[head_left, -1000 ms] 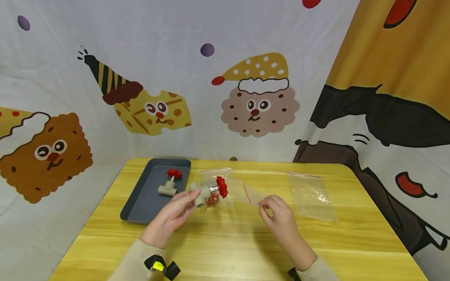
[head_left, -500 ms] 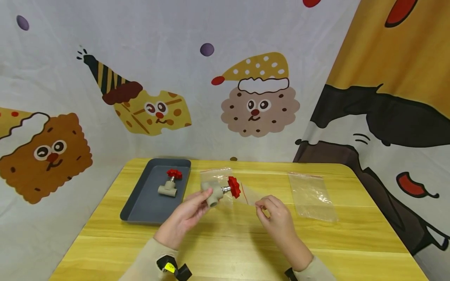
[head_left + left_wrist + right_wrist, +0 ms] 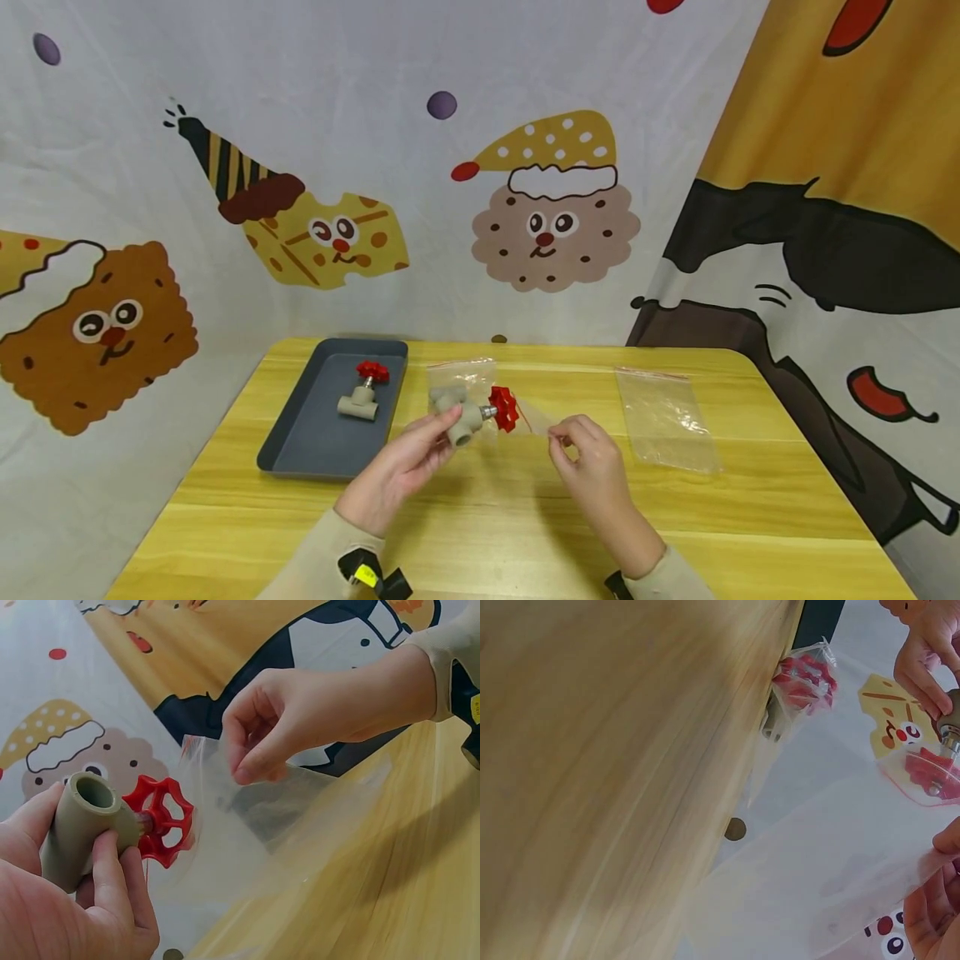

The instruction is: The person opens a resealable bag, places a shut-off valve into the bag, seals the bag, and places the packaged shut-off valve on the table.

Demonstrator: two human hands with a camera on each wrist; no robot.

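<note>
My left hand (image 3: pixel 397 477) grips a beige pipe valve (image 3: pixel 466 426) by its body, the red handwheel (image 3: pixel 504 409) pointing right. Between thumb and bent fingers, my right hand (image 3: pixel 595 468) pinches a clear zip bag (image 3: pixel 537 422) by its edge, above the table. In the right wrist view the handwheel (image 3: pixel 932 774) shows through the plastic at the bag's red-lined mouth. The left wrist view has the wheel (image 3: pixel 160 820) overlapping the bag (image 3: pixel 225 851), while the fingers (image 3: pixel 112 874) wrap the valve body.
A grey tray (image 3: pixel 296 442) at the left holds another valve (image 3: pixel 362 398). Behind the held valve lies a bag (image 3: pixel 472 371) with a red-wheeled valve (image 3: pixel 806 681) inside. A flat zip bag (image 3: pixel 666 421) lies at the right. A printed cloth (image 3: pixel 360 108) hangs behind the table (image 3: pixel 480 533).
My left hand has moved right with the valve, bringing the handwheel up to the bag's mouth. My right hand has shifted only slightly left, still pinching the bag.
</note>
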